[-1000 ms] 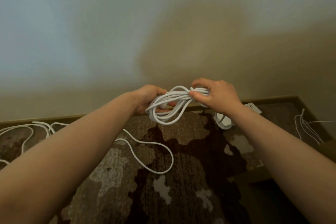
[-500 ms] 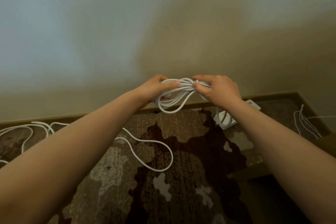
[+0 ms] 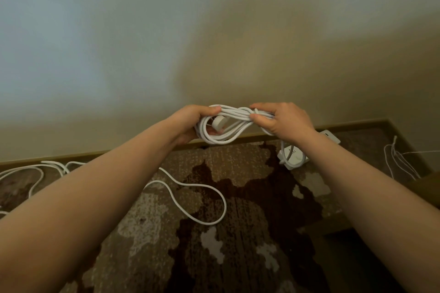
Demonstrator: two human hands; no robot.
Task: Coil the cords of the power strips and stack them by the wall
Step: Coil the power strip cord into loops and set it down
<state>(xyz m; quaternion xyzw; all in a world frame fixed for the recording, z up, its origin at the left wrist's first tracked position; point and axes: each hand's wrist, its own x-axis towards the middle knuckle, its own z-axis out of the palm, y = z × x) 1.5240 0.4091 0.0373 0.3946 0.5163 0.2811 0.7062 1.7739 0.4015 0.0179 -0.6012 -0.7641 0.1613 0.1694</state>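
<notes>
Between both hands, raised before the wall [image 3: 214, 31], hangs the coiled cord [image 3: 226, 129]. Left hand [image 3: 192, 123] curls around its loops and plug, right hand [image 3: 283, 121] pinches the wrapped middle, likely securing the bundle. Below, its power strip [image 3: 294, 156] lies on the carpet [image 3: 238, 245] beside the baseboard, another loose cord [image 3: 190, 188] awaiting coiling.

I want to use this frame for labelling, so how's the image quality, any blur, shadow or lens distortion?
Head view: dim, warm light; a broad soft shadow darkens the wall on the right, while its left side looks bluish. Wide-angle distortion bends the baseboard and stretches the forearms. The cord coil and both hands, left and right, are reasonably sharp; no glare.
</notes>
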